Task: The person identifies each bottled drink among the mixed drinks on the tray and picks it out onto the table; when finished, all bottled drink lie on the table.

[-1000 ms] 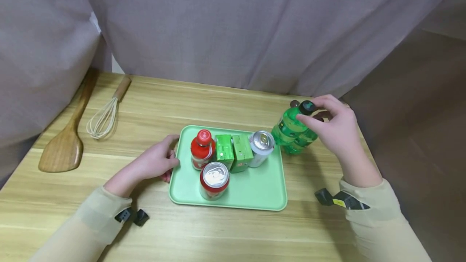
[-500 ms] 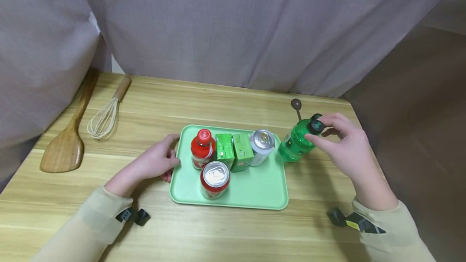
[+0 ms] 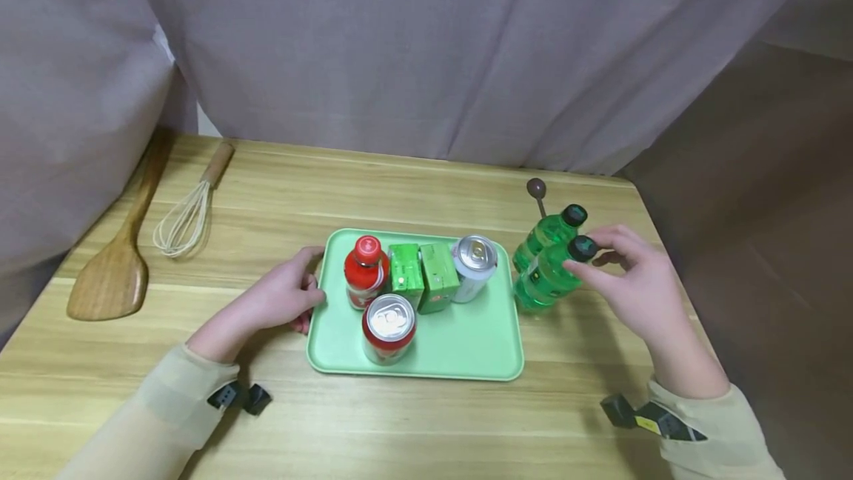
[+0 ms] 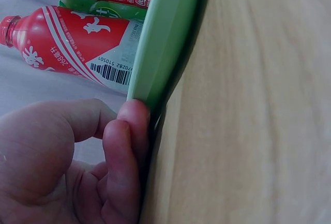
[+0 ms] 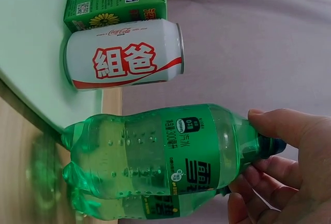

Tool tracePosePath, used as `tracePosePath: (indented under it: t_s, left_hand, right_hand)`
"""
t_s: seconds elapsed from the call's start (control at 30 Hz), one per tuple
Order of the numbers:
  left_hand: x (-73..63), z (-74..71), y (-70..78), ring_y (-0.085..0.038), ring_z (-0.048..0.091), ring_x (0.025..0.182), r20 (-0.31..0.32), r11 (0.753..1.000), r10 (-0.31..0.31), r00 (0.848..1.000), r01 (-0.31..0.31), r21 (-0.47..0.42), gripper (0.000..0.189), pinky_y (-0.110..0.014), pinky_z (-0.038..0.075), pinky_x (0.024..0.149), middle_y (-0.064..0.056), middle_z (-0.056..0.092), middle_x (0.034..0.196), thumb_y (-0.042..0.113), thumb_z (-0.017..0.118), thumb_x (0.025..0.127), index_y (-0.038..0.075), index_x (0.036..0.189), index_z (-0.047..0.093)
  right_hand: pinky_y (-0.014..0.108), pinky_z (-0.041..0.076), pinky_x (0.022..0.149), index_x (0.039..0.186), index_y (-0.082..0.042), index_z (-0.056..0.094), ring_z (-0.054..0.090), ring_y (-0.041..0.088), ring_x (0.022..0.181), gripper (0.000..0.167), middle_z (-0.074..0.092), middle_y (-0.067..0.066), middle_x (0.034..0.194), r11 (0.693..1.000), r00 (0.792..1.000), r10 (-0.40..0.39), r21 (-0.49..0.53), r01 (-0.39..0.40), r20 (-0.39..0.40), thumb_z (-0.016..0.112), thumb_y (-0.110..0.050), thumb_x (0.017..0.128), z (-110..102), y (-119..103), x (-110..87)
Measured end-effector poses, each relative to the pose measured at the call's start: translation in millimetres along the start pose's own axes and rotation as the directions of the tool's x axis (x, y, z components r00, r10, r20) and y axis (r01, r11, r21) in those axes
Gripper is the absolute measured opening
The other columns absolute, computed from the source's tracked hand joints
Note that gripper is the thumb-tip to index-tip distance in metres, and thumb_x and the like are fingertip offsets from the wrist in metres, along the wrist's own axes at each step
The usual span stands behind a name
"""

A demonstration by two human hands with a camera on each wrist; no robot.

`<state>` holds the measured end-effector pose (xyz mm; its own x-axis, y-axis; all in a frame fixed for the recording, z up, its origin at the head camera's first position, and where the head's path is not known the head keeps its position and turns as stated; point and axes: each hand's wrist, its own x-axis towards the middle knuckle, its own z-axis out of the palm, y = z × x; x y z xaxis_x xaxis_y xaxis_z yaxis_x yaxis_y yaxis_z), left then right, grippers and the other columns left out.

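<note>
My right hand (image 3: 636,284) pinches a green soda bottle (image 5: 155,151) by its neck, just below the black cap, between thumb and fingers. A second green bottle (image 3: 548,232) stands right behind it, partly hidden. Both are just off the right rim of a light green tray (image 3: 460,350). On the tray are a red Coca-Cola bottle (image 4: 77,45), two green drink cartons (image 3: 437,276), a white-silver can (image 5: 124,53) and a red can (image 3: 389,328). My left hand (image 3: 280,291) grips the tray's left edge, its fingertips at the rim in the left wrist view.
A wooden spatula (image 3: 109,280) and a whisk (image 3: 186,217) lie at the table's left. Past the green bottles lies a dark brown spoon-like utensil (image 3: 536,190), its lower part hidden. Grey curtains (image 3: 373,58) border the table's back and sides.
My right hand has moved the green bottle rightward and nearer to me, down from the tray's back right corner, uncovering the second bottle. My left hand stays at the tray.
</note>
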<state>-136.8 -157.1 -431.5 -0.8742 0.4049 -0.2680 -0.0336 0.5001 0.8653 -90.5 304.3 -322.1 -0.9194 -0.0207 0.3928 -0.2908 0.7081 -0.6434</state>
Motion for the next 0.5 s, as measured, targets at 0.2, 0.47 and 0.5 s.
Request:
tracePosePath:
  t_s: [0.2, 0.47, 0.5]
  left_hand:
    - [-0.1, -2.0, 0.9, -0.024, 0.063, 0.049, -0.001, 1.000, 0.001, 1.000, -0.001, -0.004, 0.081, -0.040, 0.058, 0.046, -0.014, 0.059, 0.077, -0.001, 0.058, 0.091, 0.002, 0.161, 0.019]
    - [0.4, -0.1, -0.1, -0.025, 0.063, 0.049, 0.002, 1.000, -0.003, 1.000, 0.003, -0.013, 0.080, -0.041, 0.058, 0.045, -0.014, 0.060, 0.077, -0.001, 0.058, 0.091, 0.002, 0.161, 0.019]
    - [0.6, 0.3, -0.4, -0.025, 0.063, 0.049, 0.002, 1.000, -0.006, 1.000, 0.006, -0.013, 0.080, -0.041, 0.058, 0.045, -0.014, 0.060, 0.076, -0.001, 0.057, 0.091, 0.002, 0.161, 0.019]
  right_hand:
    - [0.007, 0.051, 0.079, 0.102, -0.002, 0.076, 0.061, -0.006, 0.091, 0.026, 0.064, -0.018, 0.100, 1.000, 1.000, 0.010, -0.004, -0.010, -0.005, 0.086, 0.003, 0.079, 1.4, 6.9, -5.0]
    - [0.006, 0.051, 0.076, 0.106, -0.002, 0.075, 0.060, -0.008, 0.089, 0.027, 0.063, -0.019, 0.102, 0.997, 0.998, 0.058, -0.047, -0.058, 0.002, 0.085, -0.003, 0.081, -0.5, 16.1, -12.0]
    - [0.006, 0.051, 0.075, 0.106, -0.002, 0.075, 0.060, -0.008, 0.089, 0.027, 0.062, -0.019, 0.103, 0.996, 0.998, 0.066, -0.058, -0.066, 0.006, 0.085, -0.004, 0.082, -0.6, 17.0, -12.9]
